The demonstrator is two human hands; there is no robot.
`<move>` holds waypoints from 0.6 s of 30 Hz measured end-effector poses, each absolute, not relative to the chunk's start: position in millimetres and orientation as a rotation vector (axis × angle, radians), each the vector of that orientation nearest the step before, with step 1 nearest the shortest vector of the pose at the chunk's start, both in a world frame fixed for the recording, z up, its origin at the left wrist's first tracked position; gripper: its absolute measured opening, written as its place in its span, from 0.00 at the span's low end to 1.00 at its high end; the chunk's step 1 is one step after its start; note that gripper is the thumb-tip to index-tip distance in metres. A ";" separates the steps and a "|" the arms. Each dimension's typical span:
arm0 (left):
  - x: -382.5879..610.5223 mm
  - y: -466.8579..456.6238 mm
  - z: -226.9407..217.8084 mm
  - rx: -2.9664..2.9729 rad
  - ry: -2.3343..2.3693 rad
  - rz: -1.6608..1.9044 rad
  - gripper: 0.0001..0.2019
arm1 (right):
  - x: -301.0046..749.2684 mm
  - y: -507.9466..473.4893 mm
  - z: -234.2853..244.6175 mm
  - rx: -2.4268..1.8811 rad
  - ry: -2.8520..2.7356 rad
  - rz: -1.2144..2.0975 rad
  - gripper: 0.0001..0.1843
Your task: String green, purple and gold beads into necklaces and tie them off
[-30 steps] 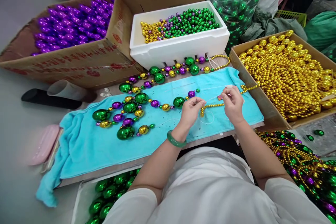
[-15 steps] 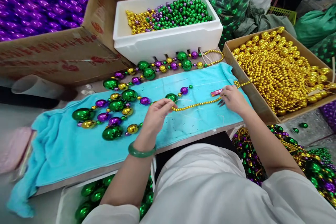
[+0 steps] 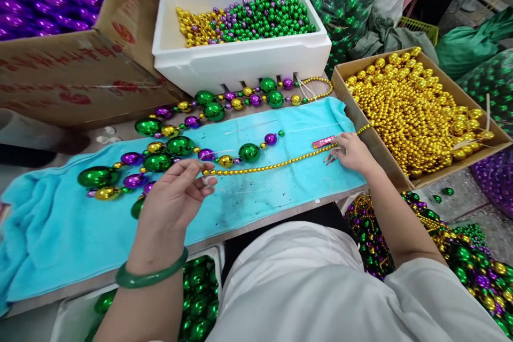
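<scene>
My left hand [image 3: 176, 189], a green bangle on its wrist, pinches the left end of a string of small gold beads [image 3: 272, 166]. The string stretches across a turquoise towel [image 3: 256, 208] to my right hand [image 3: 351, 152], which is closed around it. Past that hand the beads run on toward the cardboard box of gold beads [image 3: 404, 117]. Something dark and pointed, perhaps small snips, shows beneath my right fingers. A small pink-red packet [image 3: 323, 142] lies beside them. Behind the string lies a strand of large green, purple and gold beads [image 3: 249, 153], partly hidden by my left hand.
A white foam box [image 3: 240, 59] of small gold, purple and green beads stands at the back. Left of it is a cardboard box [image 3: 60, 69] of purple beads. A finished-looking bead necklace [image 3: 214, 111] lies along the towel's far edge. Green beads [image 3: 200, 288] fill a container below.
My left hand has moved left, drawing a longer stretch of gold beads through or past my right hand. My right hand stays near the packet. The view has shifted slightly.
</scene>
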State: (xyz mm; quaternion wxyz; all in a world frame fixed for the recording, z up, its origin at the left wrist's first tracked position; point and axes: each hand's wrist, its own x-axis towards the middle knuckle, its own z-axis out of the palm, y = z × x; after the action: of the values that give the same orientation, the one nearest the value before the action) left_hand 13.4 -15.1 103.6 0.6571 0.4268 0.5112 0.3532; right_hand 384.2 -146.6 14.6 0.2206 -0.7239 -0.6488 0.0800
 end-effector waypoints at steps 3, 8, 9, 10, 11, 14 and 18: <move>13.3 -14.0 107.9 1.082 1.212 0.789 0.09 | 375.8 -142.7 17.5 -1.885 -1.777 0.318 0.15; 12.1 -9.3 86.9 1.152 1.299 0.750 0.12 | 348.6 -126.7 8.9 -2.018 -1.952 0.130 0.14; 9.3 -7.9 81.6 1.178 1.339 0.723 0.12 | 344.9 -124.5 6.2 -2.057 -1.993 0.086 0.14; 6.0 -6.6 76.9 1.228 1.398 0.687 0.12 | 342.6 -123.1 4.0 -2.080 -2.024 0.054 0.14; 2.7 -5.8 73.3 1.313 1.465 0.659 0.12 | 341.6 -122.4 2.2 -2.088 -2.043 0.033 0.14; 0.8 -7.6 70.0 1.730 1.586 0.794 0.10 | 345.0 -123.9 2.0 -2.053 -2.046 0.044 0.13; 42.0 -20.5 74.9 2.080 1.319 1.004 0.09 | 352.1 -127.0 12.7 -1.840 -1.997 0.180 0.12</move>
State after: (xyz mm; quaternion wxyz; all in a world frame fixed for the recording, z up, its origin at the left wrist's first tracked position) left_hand 42.0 -20.5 74.9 0.2385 0.7595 0.4815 0.3667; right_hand 352.1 -127.0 12.7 0.2087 -0.6613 -0.7176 0.0647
